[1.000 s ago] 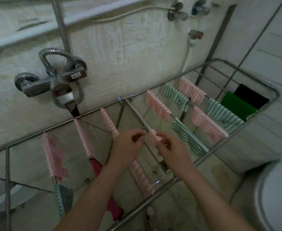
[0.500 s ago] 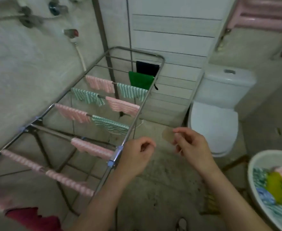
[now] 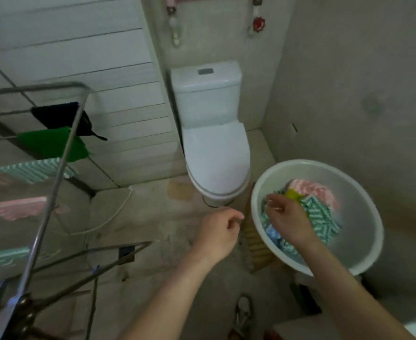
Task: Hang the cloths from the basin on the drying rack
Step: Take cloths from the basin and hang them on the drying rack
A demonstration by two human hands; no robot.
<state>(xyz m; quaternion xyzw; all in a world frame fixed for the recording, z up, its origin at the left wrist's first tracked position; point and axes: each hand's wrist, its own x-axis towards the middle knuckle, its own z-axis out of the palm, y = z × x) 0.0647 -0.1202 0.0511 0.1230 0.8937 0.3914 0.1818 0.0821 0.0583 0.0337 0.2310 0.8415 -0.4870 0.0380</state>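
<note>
A white round basin [image 3: 364, 192] stands at the right, holding a pile of cloths: a green-and-white striped one [image 3: 322, 217], a pink one [image 3: 312, 190], a yellow one [image 3: 292, 193] and a blue one [image 3: 272, 233]. My right hand [image 3: 288, 219] is inside the basin on the pile, fingers bent down; whether they pinch a cloth is hidden. My left hand [image 3: 218, 235] hovers left of the basin, loosely curled and holding nothing. The metal drying rack [image 3: 47, 209] runs along the left with black [image 3: 54, 114], green [image 3: 49, 143], striped teal [image 3: 35, 170] and pink [image 3: 13, 208] cloths hung on it.
A white toilet [image 3: 214, 153] with its lid down stands against the back wall, close behind the basin. A ribbed wooden board [image 3: 253, 244] leans beside the basin. A white cable [image 3: 111, 217] trails on the floor, and a shoe [image 3: 243, 312] lies near my feet.
The view swung right from the rack to the basin. Both hands left the rack; my right hand went down into the basin's cloths and my left hand followed toward it.
</note>
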